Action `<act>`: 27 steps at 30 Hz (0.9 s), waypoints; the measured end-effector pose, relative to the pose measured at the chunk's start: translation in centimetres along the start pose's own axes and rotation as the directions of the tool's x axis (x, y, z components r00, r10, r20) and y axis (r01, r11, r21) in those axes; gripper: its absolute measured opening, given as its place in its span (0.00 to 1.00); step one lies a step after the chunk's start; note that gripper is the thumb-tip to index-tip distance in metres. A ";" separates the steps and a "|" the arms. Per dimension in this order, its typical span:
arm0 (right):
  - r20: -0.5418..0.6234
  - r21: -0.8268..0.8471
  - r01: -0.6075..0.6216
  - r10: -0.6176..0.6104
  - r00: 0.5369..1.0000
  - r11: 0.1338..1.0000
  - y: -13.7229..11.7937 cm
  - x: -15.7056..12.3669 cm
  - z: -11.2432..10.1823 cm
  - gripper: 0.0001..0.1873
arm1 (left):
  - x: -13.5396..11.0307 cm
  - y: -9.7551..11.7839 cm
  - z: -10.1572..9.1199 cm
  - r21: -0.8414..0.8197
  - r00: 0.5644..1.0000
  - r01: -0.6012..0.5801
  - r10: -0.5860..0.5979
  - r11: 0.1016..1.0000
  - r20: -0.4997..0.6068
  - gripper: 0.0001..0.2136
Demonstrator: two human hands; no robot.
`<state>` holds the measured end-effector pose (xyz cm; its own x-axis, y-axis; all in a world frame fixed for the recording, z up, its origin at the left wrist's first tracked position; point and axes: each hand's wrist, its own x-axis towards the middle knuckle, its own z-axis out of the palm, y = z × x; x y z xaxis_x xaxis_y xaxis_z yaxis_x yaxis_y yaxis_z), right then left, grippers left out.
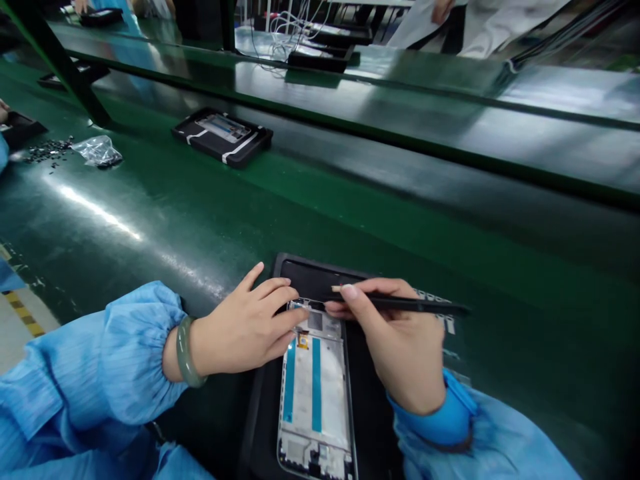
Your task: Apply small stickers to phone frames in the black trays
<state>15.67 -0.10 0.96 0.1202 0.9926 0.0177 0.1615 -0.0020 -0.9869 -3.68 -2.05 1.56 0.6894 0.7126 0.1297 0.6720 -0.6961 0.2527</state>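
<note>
A long, glossy green workbench takes most of the view. On it lies a black rectangular shallow tray, which I take as the centre of the clock. At 11 o'clock, well apart, there is a second black tray with white strips. In the near tray is the silver metal phone frame with two blue strips, its length running from 12 to 6 o'clock.

The left hand comes from 10 o'clock; its fingers are spread and unclenched, reaching over the frame's upper end. The right hand, between 2 and 3 o'clock, grasps a slim black rod-shaped tool whose far end points to 3 o'clock. I cannot tell whether its other end touches the frame.

Between 10 and 11 o'clock, well apart, lies a crumpled clear plastic bag, and just beside it, scattered small black pieces. A smooth green bangle circles the left wrist.
</note>
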 end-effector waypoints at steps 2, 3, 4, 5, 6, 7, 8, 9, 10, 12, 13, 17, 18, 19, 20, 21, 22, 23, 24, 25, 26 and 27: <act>0.050 0.033 0.021 -0.023 0.998 0.999 0.1 0.7 0.0 0.15 | 0.0 0.0 0.1 -0.005 1.000 0.004 -0.004 1.000 -0.003 0.14; 0.082 0.035 0.033 -0.036 0.996 0.999 0.1 0.9 0.0 0.14 | 0.0 0.0 0.1 -0.009 1.000 0.006 -0.006 1.000 -0.007 0.14; 0.112 0.029 0.048 -0.051 0.992 0.998 0.2 1.1 0.1 0.14 | 0.0 0.0 0.2 -0.013 1.000 0.009 -0.009 1.000 -0.010 0.14; 0.139 0.017 0.062 -0.063 0.988 0.998 0.3 1.3 0.1 0.13 | -0.1 0.0 0.2 -0.019 1.000 0.012 -0.012 1.000 -0.012 0.14; 0.159 0.001 0.073 -0.072 0.985 0.997 0.4 1.4 0.1 0.12 | -0.1 0.0 0.3 -0.024 1.000 0.013 -0.013 1.000 -0.015 0.14; 0.174 -0.017 0.081 -0.077 0.982 0.997 0.4 1.4 0.0 0.11 | -0.1 0.0 0.3 -0.029 1.000 0.013 -0.014 0.999 -0.016 0.13; 0.186 -0.036 0.086 -0.078 0.979 0.996 0.4 1.3 0.0 0.10 | -0.1 0.0 0.3 -0.034 1.000 0.014 -0.015 0.999 -0.018 0.13; 0.196 -0.056 0.090 -0.077 0.978 0.994 0.5 1.3 0.0 0.10 | -0.1 0.0 0.4 -0.038 1.000 0.015 -0.016 0.999 -0.018 0.13; 0.205 -0.076 0.095 -0.078 0.976 0.993 0.5 1.3 -0.1 0.09 | -0.2 0.0 0.4 -0.041 1.000 0.016 -0.017 0.999 -0.018 0.14; 0.217 -0.116 0.117 -0.090 0.972 0.986 0.5 1.2 -0.1 0.08 | -0.2 -0.1 0.4 -0.045 1.000 0.018 -0.019 0.999 -0.020 0.14; 0.220 -0.135 0.131 -0.100 0.970 0.982 0.5 1.1 -0.1 0.08 | -0.2 -0.1 0.4 -0.045 1.000 0.019 -0.020 0.999 -0.020 0.14; 0.220 -0.203 0.171 -0.126 0.967 0.964 0.7 1.1 0.0 0.07 | -0.1 -0.1 0.4 -0.046 1.000 0.024 -0.024 0.999 -0.003 0.14; 0.221 -0.213 0.176 -0.128 0.967 0.961 0.8 1.1 0.0 0.07 | -0.1 0.0 0.4 -0.046 1.000 0.026 -0.026 0.999 0.002 0.14; 0.222 -0.220 0.180 -0.130 0.966 0.959 0.8 1.2 0.1 0.07 | -0.1 0.0 0.4 -0.046 1.000 0.028 -0.028 0.999 0.005 0.14; 0.225 -0.230 0.185 -0.133 0.965 0.955 0.8 1.2 0.1 0.07 | -0.1 0.0 0.4 -0.047 1.000 0.029 -0.028 0.998 0.006 0.14; 0.227 -0.241 0.193 -0.138 0.964 0.951 0.8 1.2 0.1 0.07 | -0.1 0.0 0.4 -0.049 1.000 0.028 -0.027 0.998 0.006 0.14; 0.228 -0.256 0.202 -0.144 0.963 0.945 0.7 1.2 0.1 0.07 | -0.1 0.0 0.3 -0.051 1.000 0.025 -0.025 0.998 0.006 0.14; 0.227 -0.271 0.213 -0.152 0.962 0.939 0.7 1.1 0.2 0.07 | -0.1 0.0 0.3 -0.053 1.000 0.023 -0.023 0.998 0.005 0.14; 0.227 -0.285 0.223 -0.161 0.961 0.932 0.6 1.1 0.2 0.07 | -0.1 0.0 0.3 -0.054 1.000 0.022 -0.022 0.998 0.003 0.14; 0.225 -0.296 0.232 -0.168 0.960 0.927 0.6 1.1 0.2 0.07 | -0.1 0.0 0.3 -0.055 1.000 0.021 -0.021 0.998 0.003 0.14; 0.225 -0.303 0.239 -0.174 0.959 0.923 0.5 1.1 0.2 0.07 | -0.1 0.0 0.3 -0.055 1.000 0.022 -0.022 0.998 0.003 0.14; 0.223 -0.307 0.244 -0.180 0.958 0.920 0.5 1.1 0.2 0.07 | -0.2 0.0 0.3 -0.054 1.000 0.022 -0.021 0.998 0.003 0.14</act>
<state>15.67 1.07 0.50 -0.1328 0.9784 0.1584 0.4788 0.2032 -0.8541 -3.73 -2.16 1.29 0.6757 0.7271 0.1213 0.6710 -0.6748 0.3073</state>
